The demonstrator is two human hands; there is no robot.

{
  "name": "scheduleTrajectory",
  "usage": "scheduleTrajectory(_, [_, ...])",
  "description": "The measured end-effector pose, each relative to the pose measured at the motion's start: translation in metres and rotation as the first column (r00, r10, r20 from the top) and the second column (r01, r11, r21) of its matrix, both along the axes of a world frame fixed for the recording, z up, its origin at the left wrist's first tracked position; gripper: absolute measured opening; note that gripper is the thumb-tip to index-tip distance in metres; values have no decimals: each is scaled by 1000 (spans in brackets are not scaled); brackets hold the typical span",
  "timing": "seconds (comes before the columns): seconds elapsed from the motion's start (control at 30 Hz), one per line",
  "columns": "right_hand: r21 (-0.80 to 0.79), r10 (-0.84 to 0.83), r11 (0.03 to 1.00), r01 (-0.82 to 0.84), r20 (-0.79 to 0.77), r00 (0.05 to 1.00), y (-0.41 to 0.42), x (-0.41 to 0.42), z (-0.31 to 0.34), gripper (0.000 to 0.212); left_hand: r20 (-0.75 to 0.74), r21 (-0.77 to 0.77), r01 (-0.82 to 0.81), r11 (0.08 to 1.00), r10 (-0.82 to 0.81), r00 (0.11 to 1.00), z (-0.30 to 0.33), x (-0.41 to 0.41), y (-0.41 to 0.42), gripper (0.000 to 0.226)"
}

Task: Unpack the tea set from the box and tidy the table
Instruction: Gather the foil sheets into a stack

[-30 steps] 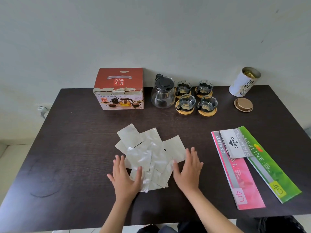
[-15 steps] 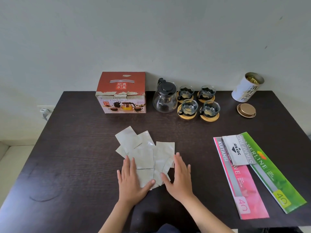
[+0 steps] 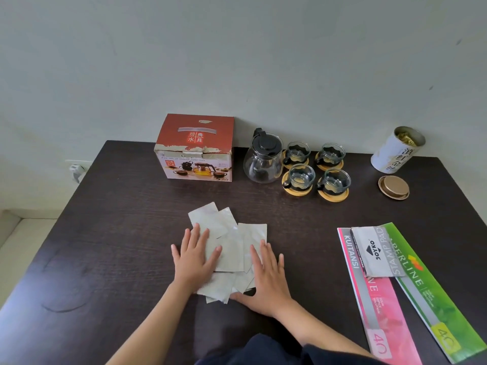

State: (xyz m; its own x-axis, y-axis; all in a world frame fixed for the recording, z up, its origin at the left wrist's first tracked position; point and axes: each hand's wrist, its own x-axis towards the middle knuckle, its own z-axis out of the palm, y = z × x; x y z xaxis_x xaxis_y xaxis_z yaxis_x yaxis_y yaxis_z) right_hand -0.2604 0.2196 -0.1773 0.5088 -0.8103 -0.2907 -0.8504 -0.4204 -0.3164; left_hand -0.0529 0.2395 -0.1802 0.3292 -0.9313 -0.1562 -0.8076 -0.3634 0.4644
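**A:** What did you have under the hands at that point?

**B:** A loose pile of silvery foil packets [image 3: 229, 246], overlapping each other near the middle of the dark table [image 3: 118, 233]. My left hand [image 3: 195, 255] lay flat on the pile's left side, fingers straight and spread. My right hand [image 3: 264, 275] pressed on its right edge, fingers straight too, thumb reaching under the lowest packets. Neither hand gripped anything.

**A:** And the tea set?

**B:** Already out. The glass teapot [image 3: 262, 160] stood just beside the red box [image 3: 195, 148] at the far edge, with four glass cups [image 3: 315, 169] on wooden coasters next to it.

**A:** How did you expect those packets to behave?

**B:** I judged them very light, thin and slick, likely to slide over one another and fan out if lifted from one corner. Squaring them between both palms first, then pinching the stack across its edges, looked safest.

**A:** Fragile?

**B:** They would crease, I thought, not break. The glass was the breakable part, well apart from my hands.
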Motion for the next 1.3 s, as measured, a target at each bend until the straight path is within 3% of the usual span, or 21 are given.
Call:
scheduleTrajectory(0.17, [6, -24, 1000, 24, 34, 999, -17, 10, 1, 117, -146, -120, -70, 990, 52, 988, 0, -25, 14, 80])
scheduleTrajectory(0.33, [45, 37, 998, -45, 148, 988, -22, -5, 7, 133, -263, -230, -194, 954, 131, 956, 1, -25, 37, 94])
scheduleTrajectory(0.47, [70, 6, 997, -15, 120, 993, -46, -14, 14, 144, -179, -142, -234, 962, 208, 962, 3, -26, 66, 113])
scheduleTrajectory(0.57, [94, 79, 992, -85, 67, 995, -59, -4, 15, 144, -25, -34, -147, 989, 146, 989, -4, -26, 82, 122])
scheduleTrajectory(0.73, [135, -4, 991, -24, 208, 978, -40, 16, 13, 125, 96, 67, -106, 992, 100, 990, -10, -30, 82, 117])
scheduleTrajectory(0.83, [93, 64, 992, -90, 255, 965, -23, 16, 11, 117, 131, 59, -129, 990, 121, 984, -10, -34, 80, 114])
scheduleTrajectory(1.0, [42, 19, 999, -33, 303, 953, -23, 8, 10, 122, 44, -29, -155, 988, 156, 987, -7, -30, 78, 123])
scheduleTrajectory(1.17, [19, 112, 993, -115, 105, 988, -21, -1, 7, 131, -38, -65, -231, 971, 229, 973, -1, -15, 59, 124])
scheduleTrajectory(1.3, [23, 81, 996, -83, 67, 994, -12, 10, 3, 127, -34, -20, -273, 962, 272, 962, -2, -14, 38, 112])
